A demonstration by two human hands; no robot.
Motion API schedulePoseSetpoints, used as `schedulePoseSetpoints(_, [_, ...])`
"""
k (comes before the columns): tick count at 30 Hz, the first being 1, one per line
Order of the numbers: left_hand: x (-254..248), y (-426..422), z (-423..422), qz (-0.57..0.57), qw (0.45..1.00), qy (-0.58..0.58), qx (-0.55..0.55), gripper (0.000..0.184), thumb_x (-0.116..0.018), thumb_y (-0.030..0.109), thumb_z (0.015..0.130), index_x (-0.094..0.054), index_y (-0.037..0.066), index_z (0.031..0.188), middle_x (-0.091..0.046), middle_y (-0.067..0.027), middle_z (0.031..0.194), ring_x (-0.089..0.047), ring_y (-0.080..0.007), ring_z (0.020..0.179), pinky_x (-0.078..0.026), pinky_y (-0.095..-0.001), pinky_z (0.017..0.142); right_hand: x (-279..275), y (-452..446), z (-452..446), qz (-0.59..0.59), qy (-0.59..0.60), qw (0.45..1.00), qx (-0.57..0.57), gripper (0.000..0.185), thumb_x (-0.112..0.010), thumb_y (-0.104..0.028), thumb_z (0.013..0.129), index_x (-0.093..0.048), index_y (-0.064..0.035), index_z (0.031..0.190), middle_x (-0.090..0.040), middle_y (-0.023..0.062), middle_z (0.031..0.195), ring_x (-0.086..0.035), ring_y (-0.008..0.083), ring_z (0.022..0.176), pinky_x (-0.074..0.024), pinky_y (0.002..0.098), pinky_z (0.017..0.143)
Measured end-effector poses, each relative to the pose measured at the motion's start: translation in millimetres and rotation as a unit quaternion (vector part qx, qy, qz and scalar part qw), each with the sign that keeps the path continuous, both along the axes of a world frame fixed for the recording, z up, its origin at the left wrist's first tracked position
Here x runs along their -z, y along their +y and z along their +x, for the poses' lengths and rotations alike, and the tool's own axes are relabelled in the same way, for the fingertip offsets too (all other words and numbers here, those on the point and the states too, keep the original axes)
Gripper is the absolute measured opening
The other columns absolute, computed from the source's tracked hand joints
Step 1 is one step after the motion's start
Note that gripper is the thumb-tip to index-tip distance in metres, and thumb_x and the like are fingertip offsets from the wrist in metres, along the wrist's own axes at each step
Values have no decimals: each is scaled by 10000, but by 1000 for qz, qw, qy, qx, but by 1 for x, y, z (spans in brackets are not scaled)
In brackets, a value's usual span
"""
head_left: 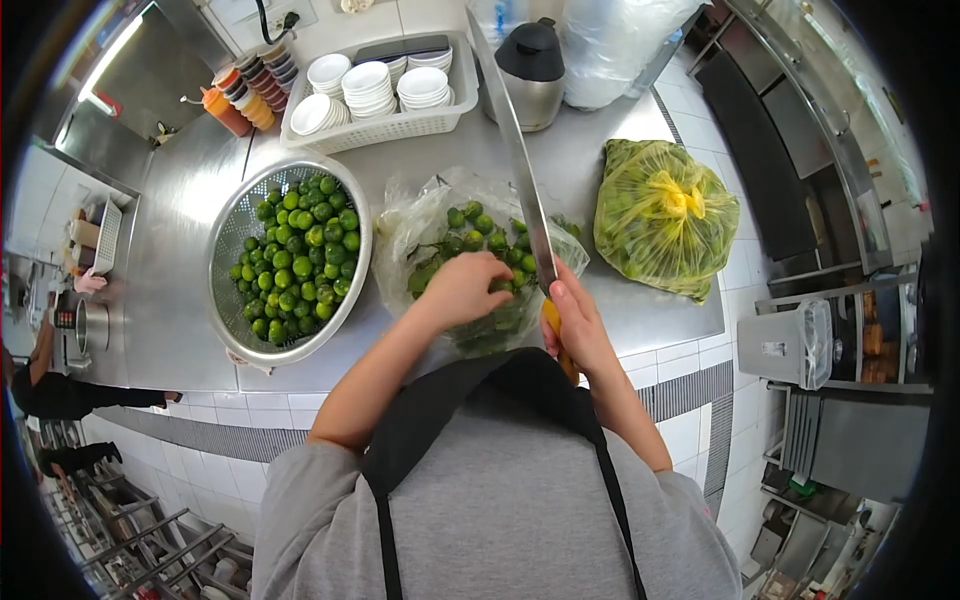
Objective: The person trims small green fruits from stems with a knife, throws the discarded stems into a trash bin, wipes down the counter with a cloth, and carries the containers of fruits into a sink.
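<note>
My right hand is wrapped round the yellow handle of a long knife, whose blade points up and away over the counter. Over an open clear plastic bag of small green limes and leaves, my left hand is bent, its thumb and fingers near the limes; whether it pinches one is hidden. To the left stands a metal colander filled with green limes. A tied yellowish plastic bag with green contents lies on the right.
The steel counter carries a white basket of stacked small white bowls, sauce bottles and a steel jug with a black lid. A person in dark clothes is at far left. Shelving with a lidded container stands right.
</note>
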State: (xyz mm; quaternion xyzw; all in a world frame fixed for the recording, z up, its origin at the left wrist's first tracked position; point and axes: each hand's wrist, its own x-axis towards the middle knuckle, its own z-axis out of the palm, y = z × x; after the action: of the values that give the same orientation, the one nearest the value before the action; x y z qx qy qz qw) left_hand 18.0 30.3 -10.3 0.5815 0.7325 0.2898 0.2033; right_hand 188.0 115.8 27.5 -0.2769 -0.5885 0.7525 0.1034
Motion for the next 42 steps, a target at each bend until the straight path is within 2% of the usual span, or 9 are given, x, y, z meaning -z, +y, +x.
schedulePoseSetpoints(3, [8,3,8,-12,999,23,-19,270,-654,178,685,-622,36,913,-601,-119,850,-595,-243,752,-474,-324,682,4,0,5,8,-7,1000,-5,521,-395,-330,920,-231,-123,1369,-394,6,496,-377,77,402,-343,223,377])
schedulePoseSetpoints(6, [-8,-3,3,-58,995,-72,-36,301,-620,149,729,-593,25,1002,-606,-119,919,-607,-207,783,-479,-298,704,3,-4,9,8,-16,1000,2,521,-399,-324,920,-226,-132,1372,-399,7,485,-374,76,393,-341,222,378])
schedulePoseSetpoints(7, [-4,-6,0,-18,979,-195,-64,306,-604,136,748,-576,20,1029,-602,-120,945,-608,-200,789,-483,-292,710,1,-5,9,8,-18,1000,4,525,-401,-322,919,-222,-130,1374,-397,4,483,-375,76,394,-340,223,378])
schedulePoseSetpoints(10, [-3,-18,-7,74,849,-511,-115,324,-556,93,797,-523,6,1107,-586,-125,1012,-607,-185,816,-494,-275,730,2,-9,8,9,-3,1000,1,537,-411,-315,916,-215,-120,1376,-393,-2,478,-377,77,399,-339,224,383])
schedulePoseSetpoints(13, [-13,-27,-8,120,709,-689,-91,349,-510,8,824,-467,5,1171,-565,-117,1063,-593,-175,891,-499,-266,768,13,-10,3,39,35,999,-14,547,-427,-307,911,-221,-101,1374,-404,-3,488,-382,77,416,-342,226,406])
schedulePoseSetpoints(22, [-10,-31,7,173,698,-686,-111,363,-580,-40,778,-509,2,1132,-576,-65,1026,-582,-148,881,-478,-274,765,6,-23,-9,237,21,970,-56,601,-517,-305,870,-236,-123,1370,-456,68,557,-438,120,484,-369,250,479])
schedulePoseSetpoints(25, [-16,-32,9,151,762,-619,-118,355,-576,-42,779,-515,3,1125,-594,-58,994,-577,-133,885,-477,-270,770,-2,-29,-12,235,20,971,-45,608,-545,-303,855,-251,-157,1367,-463,80,550,-435,135,479,-375,251,494])
schedulePoseSetpoints(30, [-15,-32,13,186,791,-571,-120,344,-572,-51,778,-515,-11,1114,-606,-59,970,-575,-124,885,-472,-264,784,-4,-29,-12,241,0,969,-44,563,-554,-300,853,-314,-167,1345,-452,68,533,-431,121,481,-378,243,507])
schedulePoseSetpoints(42, [2,-37,13,220,789,-563,-112,347,-563,-39,786,-492,-28,1126,-568,-104,1067,-553,-152,951,-459,-291,830,19,-15,-19,-6,9,999,38,453,-431,-317,918,-381,-87,1306,-451,-17,543,-410,42,485,-346,188,465])
